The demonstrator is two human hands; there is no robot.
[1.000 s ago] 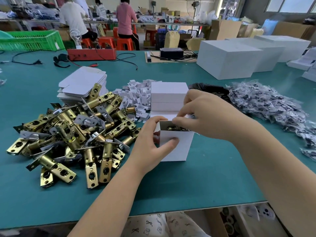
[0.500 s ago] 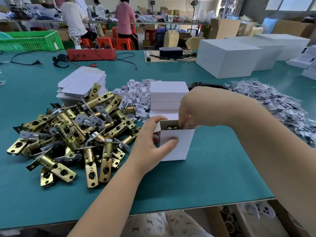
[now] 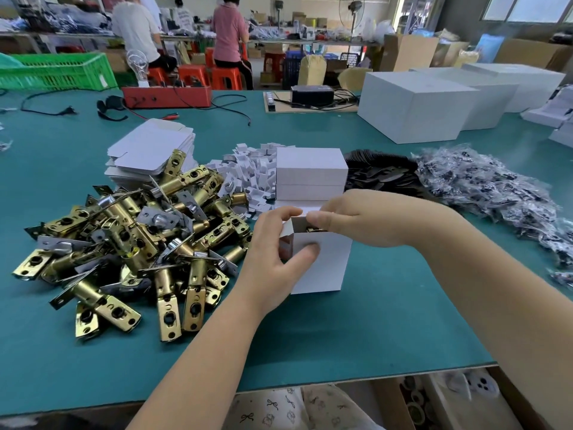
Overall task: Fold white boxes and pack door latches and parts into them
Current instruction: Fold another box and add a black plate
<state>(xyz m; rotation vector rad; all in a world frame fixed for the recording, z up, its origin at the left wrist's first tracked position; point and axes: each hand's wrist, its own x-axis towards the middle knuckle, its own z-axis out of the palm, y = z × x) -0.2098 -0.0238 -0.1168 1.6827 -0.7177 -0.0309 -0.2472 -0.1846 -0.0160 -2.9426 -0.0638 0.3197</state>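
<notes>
Small white box [image 3: 322, 262] is standing upright on the green table [image 3: 356, 330], top open, brass part showing inside. Left hand [image 3: 276, 259] is gripping its left wall, thumb on the front face. Right hand [image 3: 366, 218] is pinching at the top rim. Latch pile [image 3: 130, 243] is sitting just left of the box, closed boxes [image 3: 310, 175] right behind. Bare mat is running toward the near table edge.
</notes>
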